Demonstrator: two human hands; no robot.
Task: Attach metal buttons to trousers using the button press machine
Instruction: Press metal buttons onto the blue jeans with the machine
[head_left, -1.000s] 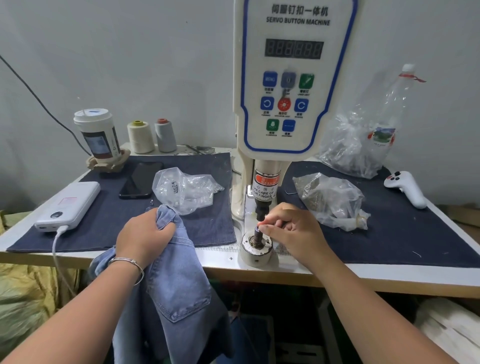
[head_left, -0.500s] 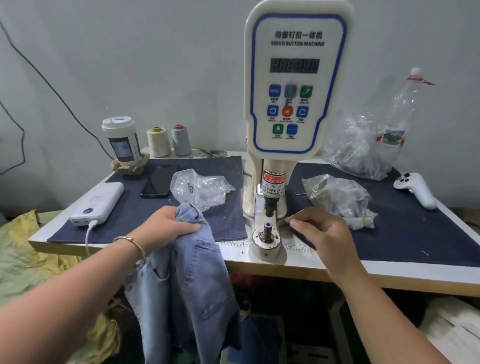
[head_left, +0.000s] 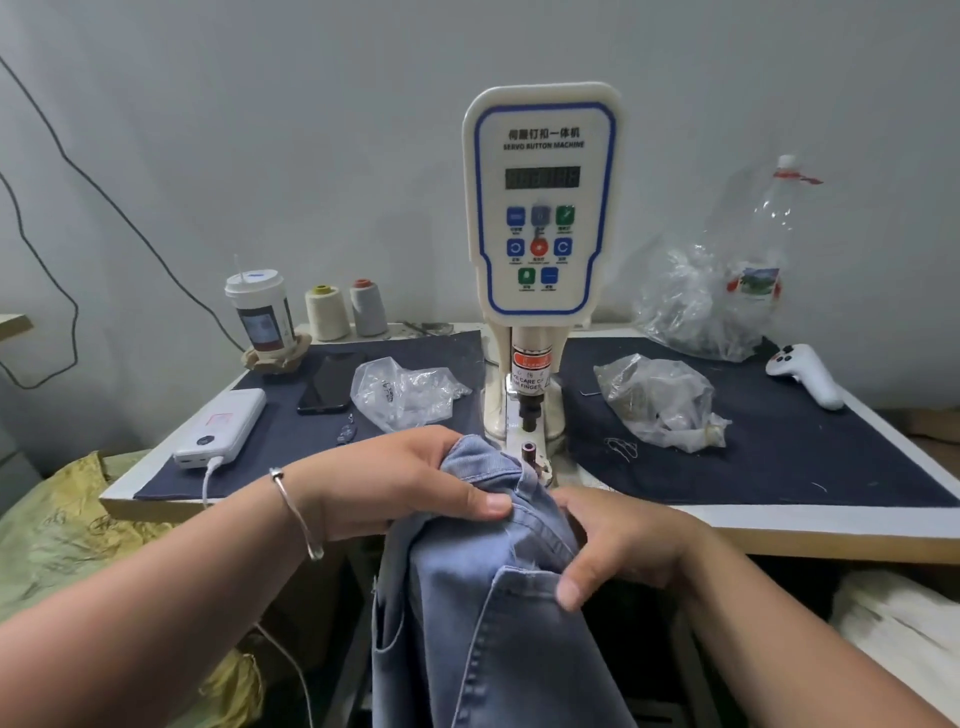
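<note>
The white servo button machine stands at the table's front middle, its black punch above the round lower die. Light blue denim trousers hang over the table's front edge just before the die. My left hand grips the waistband from the left, thumb on top. My right hand holds the same fabric from the right, fingers curled round its edge. A small dark part sits upright on the die. Two clear plastic bags, one left and one right of the machine, lie on the dark cloth.
On the left lie a white power bank with cable, a black phone, a paper cup and two thread cones. A white controller and a large bag with a bottle sit at the right.
My right hand left the die and came down onto the trousers. My left hand brought the waistband toward the die. The camera tilted back, so more wall shows.
</note>
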